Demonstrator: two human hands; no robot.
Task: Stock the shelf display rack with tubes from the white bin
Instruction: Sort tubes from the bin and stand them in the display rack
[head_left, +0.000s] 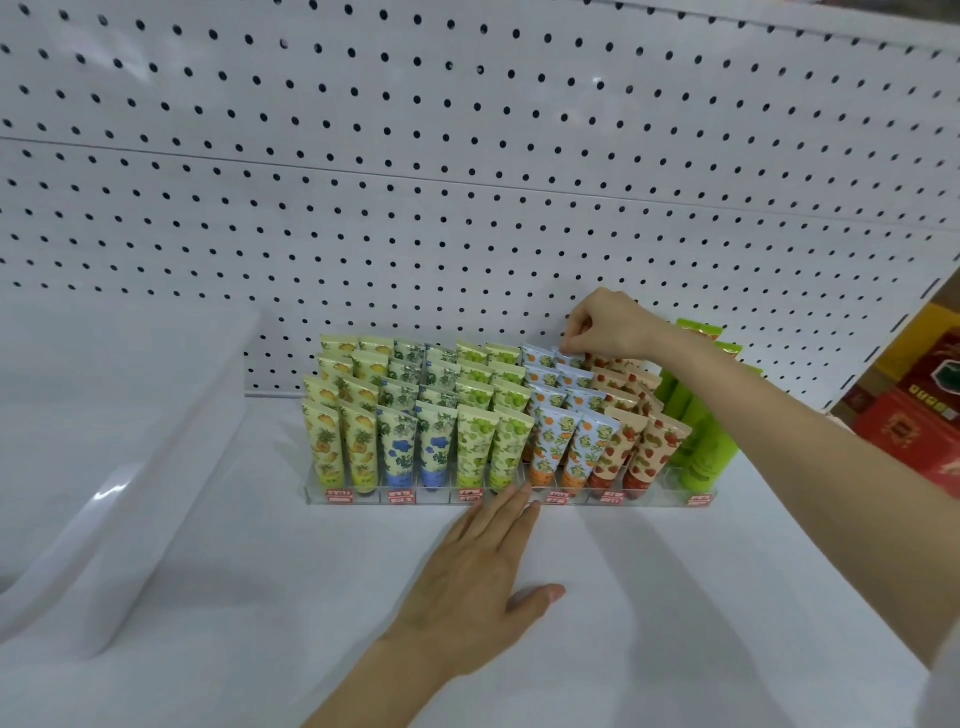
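My right hand (608, 325) reaches over the rack (649, 501) to its back row, close to the pegboard (415, 182). Its grip pinches the crimped top of a blue tube (569, 359) printed with oranges, thumb and fingers curled on that flat end. I judge I hold it there because the top edge is the only part standing free among such tight neighbours, and it lets me lower the tube cap-down into its lane. My left hand (478, 566) lies flat on the shelf (675, 597), fingers straight and together, tips touching the rack's clear front wall, probably to brace it against sliding. The tubes stand in lanes sorted by print: yellow fruit, blue flowers, green fruit, oranges, strawberries, then plain green tubes (706, 441) at the right end. The white bin (130, 467) sits on the shelf left of the rack, near it, and no tubes show in the part I can see. Small red labels (340, 496) run along the rack's front, their writing too blurred to read. Red boxes (914, 421) at far right carry print I cannot read either.
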